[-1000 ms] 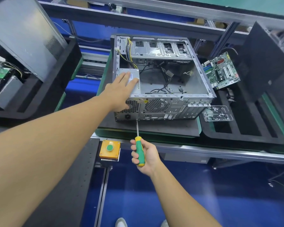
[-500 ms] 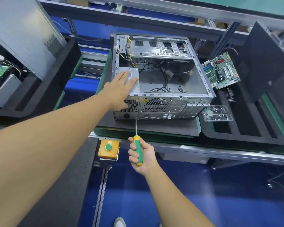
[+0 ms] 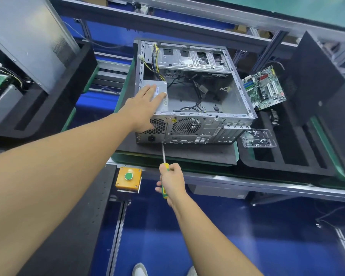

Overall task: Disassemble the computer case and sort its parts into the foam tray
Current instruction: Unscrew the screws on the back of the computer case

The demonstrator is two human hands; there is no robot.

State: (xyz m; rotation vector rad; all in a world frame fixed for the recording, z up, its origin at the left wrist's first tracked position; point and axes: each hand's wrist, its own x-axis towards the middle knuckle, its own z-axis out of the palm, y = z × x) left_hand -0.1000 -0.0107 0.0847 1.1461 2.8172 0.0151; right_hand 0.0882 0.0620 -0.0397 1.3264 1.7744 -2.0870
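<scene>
Centrally, computer case lay open-side-up; power supply sat in its near-left corner beneath the flat, straight-fingered left hand. Nearer, the right hand gripped screwdriver, shaft pointing straight away, tip at the rear panel. Rightward stood the foam tray.

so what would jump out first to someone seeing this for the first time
The opened computer case in the middle, with loose cables inside. The left hand lies flat on the grey power supply in its near left corner, while the right hand grips a green and yellow screwdriver, tip at the case's rear panel. A green circuit board stands out to the right of the case.
</scene>
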